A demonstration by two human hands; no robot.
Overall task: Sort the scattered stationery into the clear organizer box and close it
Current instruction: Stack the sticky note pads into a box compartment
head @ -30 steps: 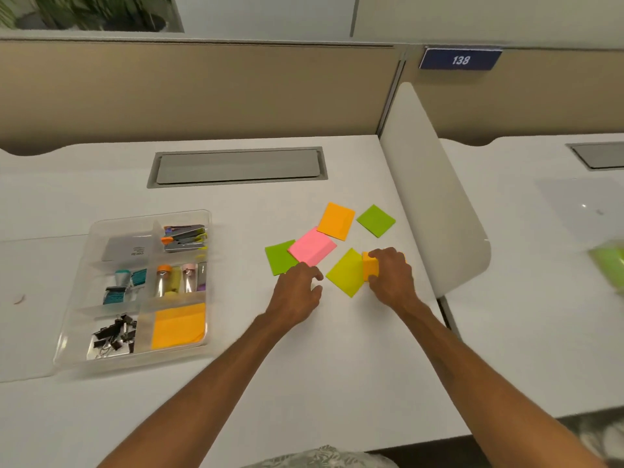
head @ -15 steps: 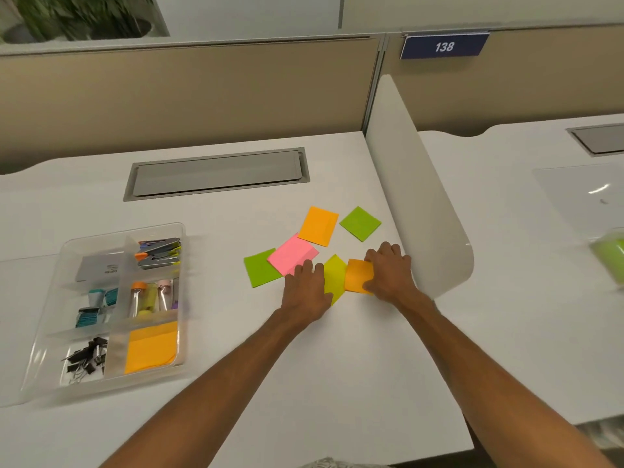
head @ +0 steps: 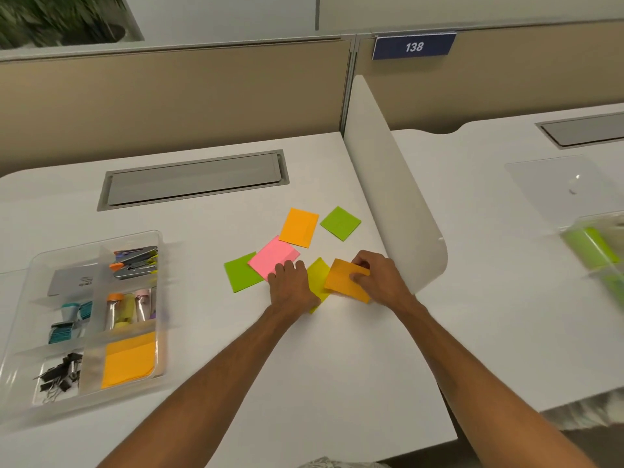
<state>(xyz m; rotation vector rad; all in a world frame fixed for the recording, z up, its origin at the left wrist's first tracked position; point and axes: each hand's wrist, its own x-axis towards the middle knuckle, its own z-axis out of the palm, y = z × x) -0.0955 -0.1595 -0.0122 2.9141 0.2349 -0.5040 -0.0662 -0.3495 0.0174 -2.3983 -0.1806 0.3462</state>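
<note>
White desk (head: pixel 337 366), beige partition behind. Landmark: clear organizer box (head: pixel 40 282), lid off, far left, partly filled. To its right, scattered sticky pads: green, pink pad (head: pixel 270 256), orange, green. Left hand (head: pixel 292 285) lies flat, fingers spread, pinning the yellow pad (head: pixel 319 273). Furthest from the box, right hand (head: pixel 378 276) pinches an orange pad (head: pixel 344 282), its edge overlapping the yellow. Best approach, I'd say: square the stack before lifting, keep the yellow pinned.

Open-plan office: white laminate desks (head: pixel 304 383) in a row, tan fabric cubicle partition (head: pixel 175 103), blue numbered desk plate "138" (head: pixel 414 46), grey metal cable-tray flap (head: pixel 194 180), curved white side divider (head: pixel 391 197).
</note>
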